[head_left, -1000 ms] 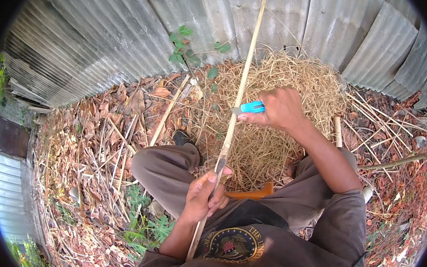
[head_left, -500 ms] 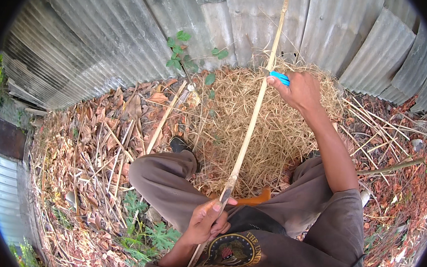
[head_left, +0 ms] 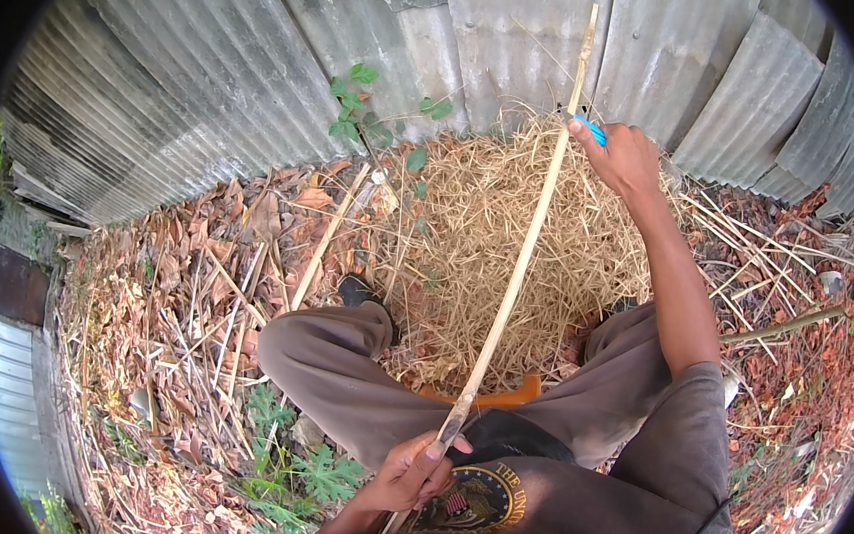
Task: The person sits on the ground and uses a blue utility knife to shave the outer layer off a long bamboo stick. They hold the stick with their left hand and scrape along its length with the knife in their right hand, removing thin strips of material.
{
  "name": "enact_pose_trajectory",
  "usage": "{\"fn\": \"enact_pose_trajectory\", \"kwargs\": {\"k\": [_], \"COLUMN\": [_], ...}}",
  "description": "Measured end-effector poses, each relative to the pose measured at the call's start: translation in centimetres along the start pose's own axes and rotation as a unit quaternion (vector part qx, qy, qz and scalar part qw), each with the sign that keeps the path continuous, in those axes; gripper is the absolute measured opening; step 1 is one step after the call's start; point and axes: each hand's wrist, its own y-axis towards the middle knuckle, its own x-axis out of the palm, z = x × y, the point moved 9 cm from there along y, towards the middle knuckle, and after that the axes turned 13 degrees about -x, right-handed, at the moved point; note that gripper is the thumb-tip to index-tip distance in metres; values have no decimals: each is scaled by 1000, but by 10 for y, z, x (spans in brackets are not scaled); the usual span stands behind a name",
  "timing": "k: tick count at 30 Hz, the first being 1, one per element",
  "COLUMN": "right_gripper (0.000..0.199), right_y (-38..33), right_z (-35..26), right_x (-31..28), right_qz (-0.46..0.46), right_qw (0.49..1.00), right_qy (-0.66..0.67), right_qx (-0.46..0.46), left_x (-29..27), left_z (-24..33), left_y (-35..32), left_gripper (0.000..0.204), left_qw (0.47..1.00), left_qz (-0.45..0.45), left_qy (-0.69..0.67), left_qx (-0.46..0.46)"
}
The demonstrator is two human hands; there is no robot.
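Observation:
A long, pale bamboo strip (head_left: pixel 512 292) runs from my lap up toward the metal fence, slanting slightly right. My left hand (head_left: pixel 417 473) is closed round its lower part, near a dark patch, close to my shirt. Up near the far end, my right hand (head_left: pixel 624 158) grips a knife with a blue handle (head_left: pixel 588 129). The knife's blade lies at the strip, mostly hidden by its small size and my thumb. Beneath the strip, between my legs, spreads a heap of thin pale shavings (head_left: pixel 479 241).
Corrugated metal sheets (head_left: pixel 524 54) form a fence ahead. Dry leaves (head_left: pixel 198 249) and sticks cover the ground at left; several thin canes (head_left: pixel 749 252) lie at right. A loose bamboo piece (head_left: pixel 329 239) rests near my left foot. An orange-brown curved object (head_left: pixel 512 394) lies by my lap.
My right hand with the knife has moved farther out along the strip and a little right. The strip's far end has swung right and come lower into view; my left hand has dropped slightly.

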Motion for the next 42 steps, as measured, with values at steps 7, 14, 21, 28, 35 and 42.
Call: {"fn": "enact_pose_trajectory", "kwargs": {"k": [7,14,21,28,35,42], "right_gripper": [86,84,87,91,91,91], "right_y": [-66,-37,-2,9,-19,-8], "right_z": [-131,-90,-51,76,-38,6], "right_x": [35,27,20,-2,34,17], "right_qz": [-75,32,23,51,-73,10], "right_qw": [974,982,993,994,992,995], "right_qy": [71,3,3,10,73,97], "right_qx": [-201,-184,-116,98,-70,24], "left_x": [-23,-13,-8,-2,-12,4], "left_z": [7,12,7,-34,-19,-22], "left_y": [-5,-6,-11,-34,-20,-35], "left_gripper": [35,37,36,38,38,39], "left_qw": [998,998,999,998,988,985], "left_qz": [47,46,27,-36,-81,-114], "left_qy": [-19,13,0,41,-129,-132], "left_qx": [47,41,31,-33,2,-19]}}
